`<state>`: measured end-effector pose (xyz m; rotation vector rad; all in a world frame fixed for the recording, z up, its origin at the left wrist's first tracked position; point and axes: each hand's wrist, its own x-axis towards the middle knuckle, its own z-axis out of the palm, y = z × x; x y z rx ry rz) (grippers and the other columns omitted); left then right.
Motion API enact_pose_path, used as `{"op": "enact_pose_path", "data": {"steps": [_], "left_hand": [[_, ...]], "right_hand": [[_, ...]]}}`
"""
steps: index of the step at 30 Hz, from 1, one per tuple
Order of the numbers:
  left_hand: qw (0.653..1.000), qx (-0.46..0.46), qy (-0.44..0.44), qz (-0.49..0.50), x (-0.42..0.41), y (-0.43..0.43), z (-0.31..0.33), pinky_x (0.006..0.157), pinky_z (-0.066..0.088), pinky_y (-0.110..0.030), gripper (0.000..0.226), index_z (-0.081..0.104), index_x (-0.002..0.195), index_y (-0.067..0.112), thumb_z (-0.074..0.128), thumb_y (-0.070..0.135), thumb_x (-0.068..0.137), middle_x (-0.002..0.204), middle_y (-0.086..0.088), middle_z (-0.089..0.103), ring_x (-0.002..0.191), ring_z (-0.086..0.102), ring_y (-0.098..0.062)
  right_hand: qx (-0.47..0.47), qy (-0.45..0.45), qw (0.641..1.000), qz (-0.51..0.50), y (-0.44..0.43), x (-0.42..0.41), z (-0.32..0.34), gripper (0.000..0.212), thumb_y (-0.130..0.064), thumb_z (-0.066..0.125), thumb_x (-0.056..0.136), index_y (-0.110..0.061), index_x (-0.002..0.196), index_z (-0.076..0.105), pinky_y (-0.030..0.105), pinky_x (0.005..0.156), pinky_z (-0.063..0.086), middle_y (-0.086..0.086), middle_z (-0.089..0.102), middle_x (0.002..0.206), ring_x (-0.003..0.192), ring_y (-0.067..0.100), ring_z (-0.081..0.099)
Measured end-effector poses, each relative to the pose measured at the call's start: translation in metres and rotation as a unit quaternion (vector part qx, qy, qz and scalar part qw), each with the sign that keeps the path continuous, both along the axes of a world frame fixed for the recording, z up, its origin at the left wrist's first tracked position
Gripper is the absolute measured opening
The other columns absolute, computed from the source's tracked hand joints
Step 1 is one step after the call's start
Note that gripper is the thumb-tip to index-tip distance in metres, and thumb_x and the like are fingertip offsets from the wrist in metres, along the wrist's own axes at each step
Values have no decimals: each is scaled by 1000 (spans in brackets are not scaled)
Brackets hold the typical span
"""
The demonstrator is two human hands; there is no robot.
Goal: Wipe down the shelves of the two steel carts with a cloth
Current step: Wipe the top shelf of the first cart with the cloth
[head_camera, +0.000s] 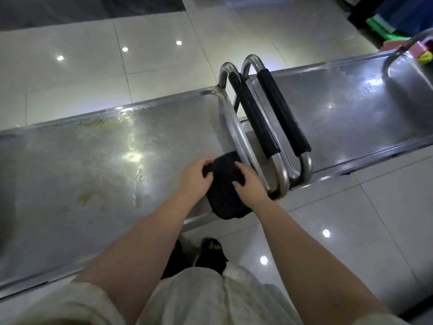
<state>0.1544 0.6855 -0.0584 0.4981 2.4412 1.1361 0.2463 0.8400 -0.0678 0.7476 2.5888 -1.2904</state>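
Observation:
Two steel carts stand end to end with their handles side by side. The left cart's top shelf [89, 165] shows yellowish stains and streaks. The right cart's top shelf [339, 113] is shinier. A dark cloth [225, 191] lies on the left shelf's near right corner and hangs over the front rim. My left hand [195, 178] grips the cloth's left edge. My right hand [249, 184] holds its right side, fingers curled over it, close to the left cart's handle [253, 118].
The right cart's black-padded handle [284, 113] stands just beside the left one. Colourful items [424, 56] sit at the right cart's far end. Glossy tiled floor [351, 219] surrounds the carts. My feet in dark sandals [212, 252] stand at the left cart's front edge.

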Motion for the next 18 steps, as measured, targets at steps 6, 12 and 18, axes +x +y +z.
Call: {"op": "enact_pose_path", "data": {"steps": [6, 12, 18], "left_hand": [[961, -217, 163, -55, 10, -61, -50, 115, 20, -46, 55, 35, 147, 20, 49, 29, 94, 154, -8, 32, 144, 24, -28], [925, -325, 193, -24, -9, -97, -76, 116, -8, -52, 61, 11, 154, 27, 21, 51, 99, 162, -6, 5, 148, -6, -28], [930, -325, 165, -50, -8, -103, -95, 116, -4, -56, 63, 9, 154, 25, 19, 52, 98, 162, -4, 5, 149, -1, -23]], "right_hand": [[266, -85, 943, 180, -11, 16, -43, 71, -50, 42, 95, -40, 153, 2, 49, 115, -15, -6, -16, 162, 146, 29, -21], [353, -53, 909, 217, -24, -11, -61, 81, -68, 32, 88, -37, 154, -4, 56, 113, -14, 2, -16, 162, 144, 39, -22], [358, -67, 911, 195, -19, -10, -74, 78, -72, 23, 88, -41, 153, -7, 58, 116, -10, 2, -7, 164, 146, 42, -14]]}}
